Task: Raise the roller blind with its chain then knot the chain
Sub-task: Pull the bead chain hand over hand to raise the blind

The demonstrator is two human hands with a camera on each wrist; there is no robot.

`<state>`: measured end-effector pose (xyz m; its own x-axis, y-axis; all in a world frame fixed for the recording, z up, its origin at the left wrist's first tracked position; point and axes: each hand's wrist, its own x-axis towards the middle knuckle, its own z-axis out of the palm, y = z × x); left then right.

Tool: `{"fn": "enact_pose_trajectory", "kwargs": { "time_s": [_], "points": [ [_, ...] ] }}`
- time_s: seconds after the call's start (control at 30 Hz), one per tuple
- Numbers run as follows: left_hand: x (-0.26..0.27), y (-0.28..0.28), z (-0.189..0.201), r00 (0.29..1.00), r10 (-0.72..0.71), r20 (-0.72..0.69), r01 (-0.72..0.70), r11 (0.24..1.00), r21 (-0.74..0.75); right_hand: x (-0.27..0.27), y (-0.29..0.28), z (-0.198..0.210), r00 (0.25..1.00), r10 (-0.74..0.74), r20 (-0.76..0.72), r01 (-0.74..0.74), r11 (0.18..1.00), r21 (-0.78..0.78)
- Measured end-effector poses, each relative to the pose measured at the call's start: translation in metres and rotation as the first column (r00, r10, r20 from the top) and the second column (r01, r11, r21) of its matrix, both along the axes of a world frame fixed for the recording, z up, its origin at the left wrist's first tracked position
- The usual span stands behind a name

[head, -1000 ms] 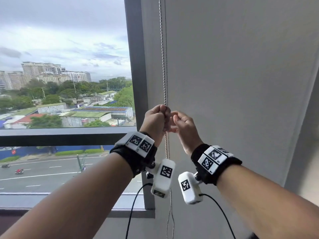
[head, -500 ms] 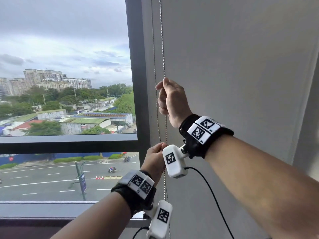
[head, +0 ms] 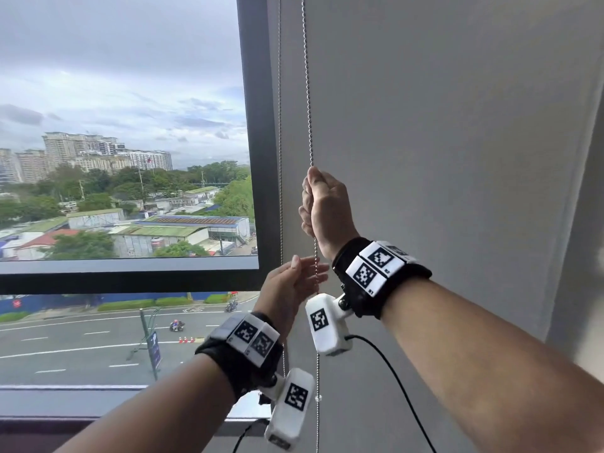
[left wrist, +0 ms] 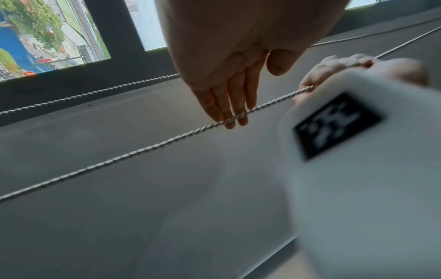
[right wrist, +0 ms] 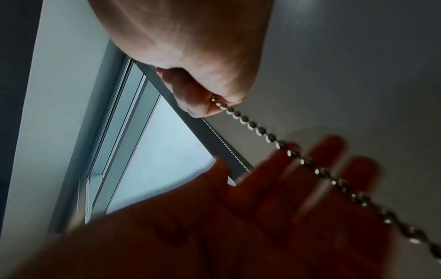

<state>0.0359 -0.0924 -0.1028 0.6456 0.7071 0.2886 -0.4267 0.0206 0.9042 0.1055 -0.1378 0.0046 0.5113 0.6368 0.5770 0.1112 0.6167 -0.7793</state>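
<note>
The grey roller blind (head: 457,125) hangs down over the right part of the window. Its metal bead chain (head: 307,93) drops in front of the blind's left edge, with a second strand (head: 279,93) beside the frame. My right hand (head: 322,207) grips the front strand in a fist at about mid-height; the right wrist view shows the chain (right wrist: 262,132) leaving the fist (right wrist: 205,94). Just below, my left hand (head: 300,279) is open, its straight fingers (left wrist: 229,109) touching the chain (left wrist: 167,141) without holding it.
The dark window frame (head: 258,125) stands left of the chain, with glass and a street view beyond. A sill (head: 65,403) runs along the bottom. White camera blocks (head: 327,322) and cables hang from both wrists near the chain's lower run.
A second ago both hands held the chain together. The right hand then reached up and gripped higher; the left pulled down, has now let go, opened and risen toward the right hand.
</note>
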Motion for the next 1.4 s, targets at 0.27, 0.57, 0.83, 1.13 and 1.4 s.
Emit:
{"fn": "enact_pose_trajectory", "kwargs": {
  "time_s": [0.27, 0.57, 0.83, 1.13, 1.4],
  "points": [
    [0.002, 0.003, 0.056, 0.994, -0.052, 0.097, 0.046, 0.997, 0.064, 0.009, 0.001, -0.023, 0.999, -0.039, 0.027, 0.038, 0.999, 0.031],
    [0.005, -0.010, 0.098, 0.985, -0.129, 0.116, 0.117, 0.987, 0.109, 0.006, -0.008, -0.044, 0.999, 0.034, -0.007, -0.034, 0.998, 0.049],
    [0.019, -0.011, 0.121, 0.993, -0.056, 0.101, 0.041, 0.989, 0.140, 0.006, -0.003, -0.083, 0.999, 0.012, -0.041, -0.013, 1.000, -0.018],
    [0.023, -0.017, 0.114, 0.985, 0.114, 0.129, -0.128, 0.986, 0.109, -0.001, -0.006, -0.093, 0.998, 0.052, -0.027, -0.053, 0.997, -0.057],
    [0.019, -0.015, 0.113, 0.986, 0.091, 0.142, -0.107, 0.988, 0.110, 0.012, -0.008, -0.089, 0.986, 0.012, 0.167, -0.003, 0.999, -0.053]
  ]
}}
